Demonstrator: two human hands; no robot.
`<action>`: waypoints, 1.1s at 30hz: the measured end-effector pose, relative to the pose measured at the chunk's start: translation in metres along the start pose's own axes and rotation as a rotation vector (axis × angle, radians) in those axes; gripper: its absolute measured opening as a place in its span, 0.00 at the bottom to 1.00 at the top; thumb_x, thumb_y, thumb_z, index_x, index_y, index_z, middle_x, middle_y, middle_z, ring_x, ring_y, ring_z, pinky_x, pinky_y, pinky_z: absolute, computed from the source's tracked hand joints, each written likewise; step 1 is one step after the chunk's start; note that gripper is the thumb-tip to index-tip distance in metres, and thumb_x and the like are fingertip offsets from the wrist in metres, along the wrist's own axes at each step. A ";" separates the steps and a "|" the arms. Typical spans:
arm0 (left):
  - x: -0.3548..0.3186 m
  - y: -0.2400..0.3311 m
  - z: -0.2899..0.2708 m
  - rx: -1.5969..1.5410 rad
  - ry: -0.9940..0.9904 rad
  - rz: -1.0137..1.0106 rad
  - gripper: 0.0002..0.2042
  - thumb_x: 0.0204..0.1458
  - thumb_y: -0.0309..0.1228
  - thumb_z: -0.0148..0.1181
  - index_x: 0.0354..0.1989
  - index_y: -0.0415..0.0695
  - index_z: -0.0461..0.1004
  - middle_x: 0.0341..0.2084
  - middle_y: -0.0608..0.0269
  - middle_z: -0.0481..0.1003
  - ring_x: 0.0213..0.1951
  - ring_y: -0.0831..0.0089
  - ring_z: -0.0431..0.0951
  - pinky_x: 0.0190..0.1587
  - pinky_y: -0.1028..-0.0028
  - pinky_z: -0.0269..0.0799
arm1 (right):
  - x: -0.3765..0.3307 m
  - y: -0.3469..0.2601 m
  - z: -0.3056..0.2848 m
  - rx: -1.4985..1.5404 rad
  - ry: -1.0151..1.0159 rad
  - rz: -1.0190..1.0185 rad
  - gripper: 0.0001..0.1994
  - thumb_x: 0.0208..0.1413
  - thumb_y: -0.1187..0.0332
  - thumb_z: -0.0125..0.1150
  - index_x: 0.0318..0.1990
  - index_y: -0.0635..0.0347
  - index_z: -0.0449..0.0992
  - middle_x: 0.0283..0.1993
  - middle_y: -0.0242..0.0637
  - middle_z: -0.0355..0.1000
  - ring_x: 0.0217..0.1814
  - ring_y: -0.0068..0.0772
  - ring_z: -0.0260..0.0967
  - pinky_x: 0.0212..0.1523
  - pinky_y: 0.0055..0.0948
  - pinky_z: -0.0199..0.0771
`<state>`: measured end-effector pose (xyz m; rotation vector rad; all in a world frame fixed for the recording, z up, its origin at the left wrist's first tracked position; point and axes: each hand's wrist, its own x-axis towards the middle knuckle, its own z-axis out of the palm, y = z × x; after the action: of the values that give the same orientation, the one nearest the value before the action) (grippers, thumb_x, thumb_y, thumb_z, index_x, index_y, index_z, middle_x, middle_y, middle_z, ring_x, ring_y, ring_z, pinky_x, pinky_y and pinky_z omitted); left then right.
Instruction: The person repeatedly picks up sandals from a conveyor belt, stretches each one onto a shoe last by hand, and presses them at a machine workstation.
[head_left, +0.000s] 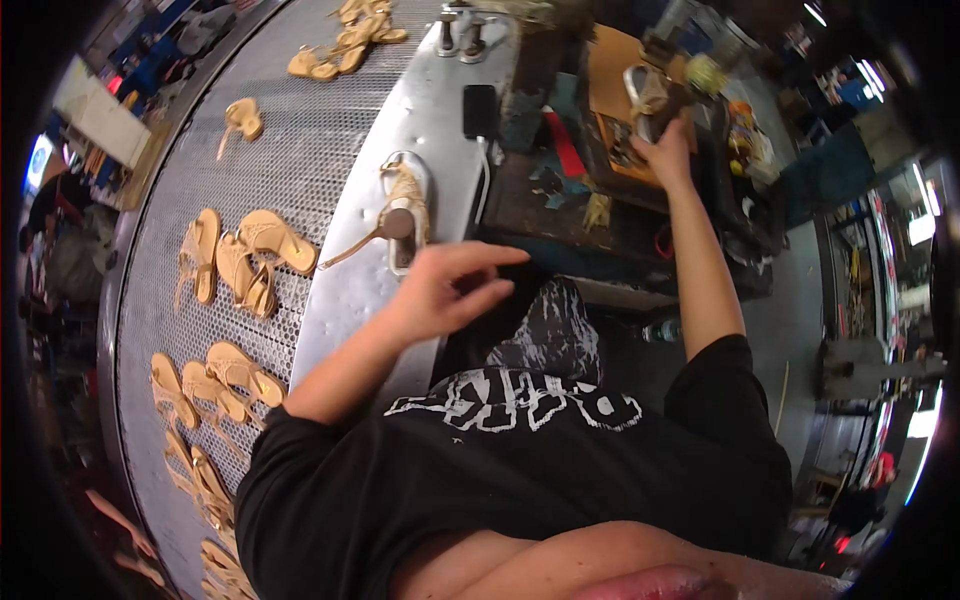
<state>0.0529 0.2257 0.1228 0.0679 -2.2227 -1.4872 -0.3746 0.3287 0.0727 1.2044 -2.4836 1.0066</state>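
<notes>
Nearest: my left hand (452,288), fingers loosely spread and half curled, holding nothing, hovering just short of the tan strappy sandal on its metal last (403,208).

That sandal stands on the smooth grey metal ledge (350,300) beside the conveyor. Its long axis runs roughly away from me, sole side up, one end toward my hand and the other toward the far end of the ledge; a loose tan strap trails off to my left.

Left of the ledge: a curved perforated grey metal belt (300,160), carrying tan leather sandals in pairs and small heaps (245,255), some close by my left elbow, others farther up.

Farther along the ledge: a flat black rectangular phone (479,110) with a white cable leaving it, then two short metal posts (460,35).

Right and far: my right hand (662,145), arm stretched out, fingers closed around a pale sandal upper (645,95) over a cluttered dark workbench (560,210). An orange-brown board lies there, with a red strip beside it.

Beyond: a dim workshop with bright lamps on the right.
</notes>
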 end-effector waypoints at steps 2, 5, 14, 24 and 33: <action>-0.003 -0.037 -0.057 0.190 0.133 0.069 0.15 0.49 0.24 0.62 0.47 0.44 0.77 0.23 0.64 0.75 0.25 0.79 0.72 0.29 0.77 0.69 | 0.010 0.015 0.002 -0.027 0.078 -0.090 0.34 0.39 0.58 0.74 0.48 0.71 0.64 0.48 0.58 0.68 0.53 0.56 0.67 0.54 0.41 0.65; 0.018 -0.113 -0.177 0.408 0.438 -0.126 0.16 0.48 0.25 0.61 0.48 0.43 0.76 0.26 0.65 0.75 0.28 0.78 0.73 0.34 0.76 0.71 | -0.009 0.012 -0.004 -0.012 0.171 -0.069 0.34 0.43 0.68 0.70 0.56 0.70 0.58 0.59 0.54 0.59 0.62 0.50 0.59 0.62 0.40 0.56; 0.006 -0.348 -0.470 0.832 0.723 -1.375 0.42 0.47 0.64 0.49 0.62 0.41 0.64 0.62 0.50 0.63 0.65 0.54 0.54 0.64 0.59 0.50 | -0.169 -0.219 0.040 0.396 -0.762 -0.232 0.09 0.45 0.74 0.66 0.36 0.61 0.76 0.34 0.37 0.77 0.38 0.32 0.76 0.43 0.28 0.74; 0.033 -0.391 -0.433 0.998 1.183 -1.213 0.28 0.49 0.50 0.60 0.54 0.45 0.72 0.56 0.53 0.68 0.61 0.51 0.63 0.64 0.43 0.48 | -0.198 -0.260 0.089 0.623 -0.812 -0.140 0.40 0.43 0.64 0.72 0.62 0.65 0.55 0.65 0.50 0.55 0.69 0.49 0.51 0.68 0.41 0.52; -0.076 -0.228 -0.322 -0.975 1.003 -0.203 0.07 0.53 0.20 0.53 0.40 0.35 0.68 0.40 0.55 0.74 0.37 0.67 0.77 0.43 0.70 0.75 | -0.225 -0.276 0.170 0.331 -0.377 -0.351 0.53 0.33 0.62 0.75 0.65 0.69 0.46 0.69 0.57 0.44 0.73 0.60 0.40 0.70 0.45 0.45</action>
<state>0.2015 -0.1244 -0.0058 0.5782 -0.6355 -1.8877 -0.0021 0.2362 -0.0198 2.0151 -2.2804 1.2098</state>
